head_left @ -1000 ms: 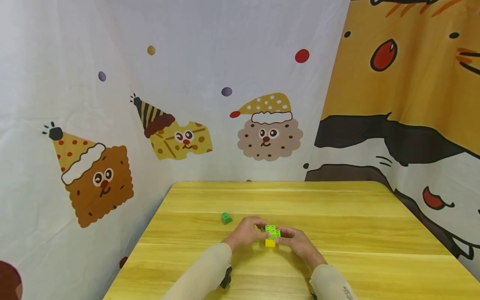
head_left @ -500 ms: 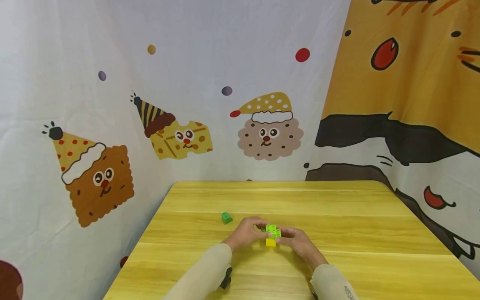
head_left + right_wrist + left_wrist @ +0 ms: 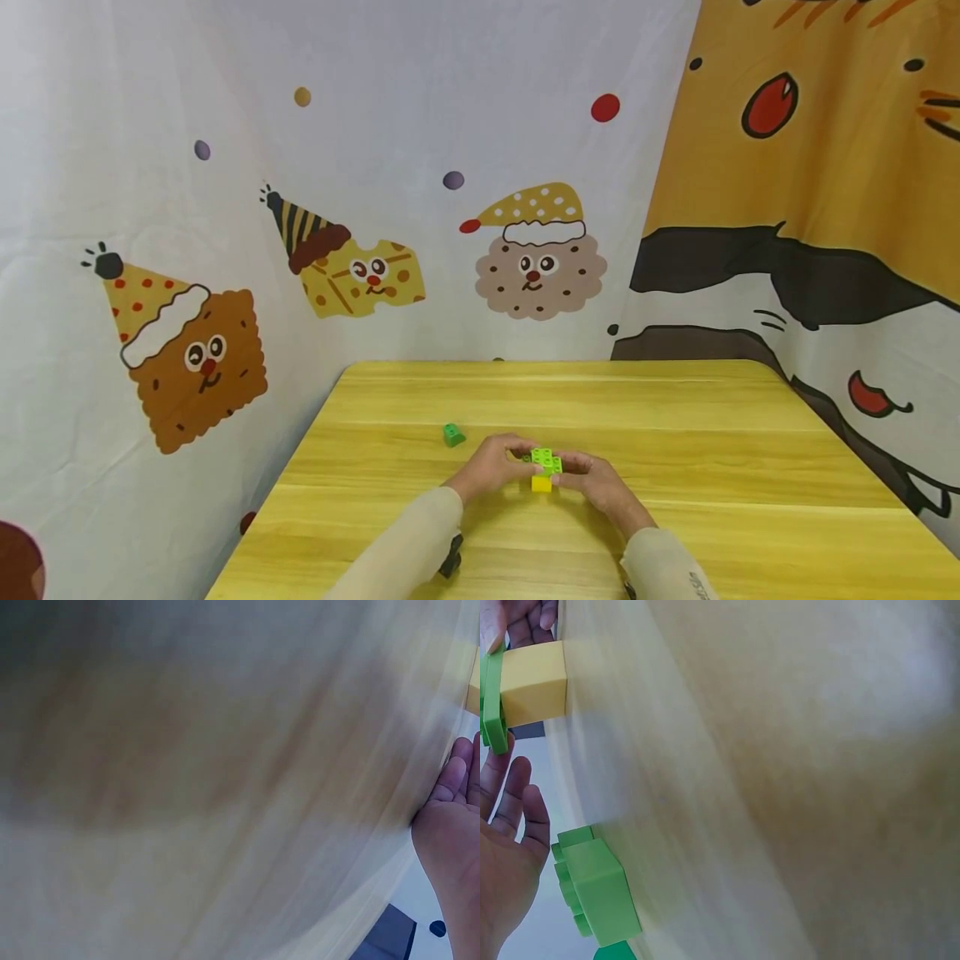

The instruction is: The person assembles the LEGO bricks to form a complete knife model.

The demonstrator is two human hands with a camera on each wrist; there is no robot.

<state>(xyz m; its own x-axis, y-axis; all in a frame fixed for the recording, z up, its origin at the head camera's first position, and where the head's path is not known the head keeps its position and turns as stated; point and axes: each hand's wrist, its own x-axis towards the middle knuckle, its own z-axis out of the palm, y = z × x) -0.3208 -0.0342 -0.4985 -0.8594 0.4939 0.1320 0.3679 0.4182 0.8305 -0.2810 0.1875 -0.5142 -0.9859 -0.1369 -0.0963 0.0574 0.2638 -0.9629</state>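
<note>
A lime-green studded brick [image 3: 546, 462] sits on top of a yellow block [image 3: 541, 484], which stands on the table in front of me. My left hand [image 3: 497, 461] pinches the green brick's left end between thumb and fingers. From the other side, my right hand [image 3: 602, 485] holds its right end the same way. The left wrist view shows the thin green brick [image 3: 493, 697] against the yellow block [image 3: 534, 684], fingertips right at its edge. Another light-green brick [image 3: 604, 892] stands below the left palm in that view, mostly hidden by the hand in the head view.
A darker green brick with a sloped side [image 3: 453, 435] lies beyond my left hand on the wooden table [image 3: 675, 408]. A cloth with cartoon prints [image 3: 420, 125] hangs behind the table's far edge.
</note>
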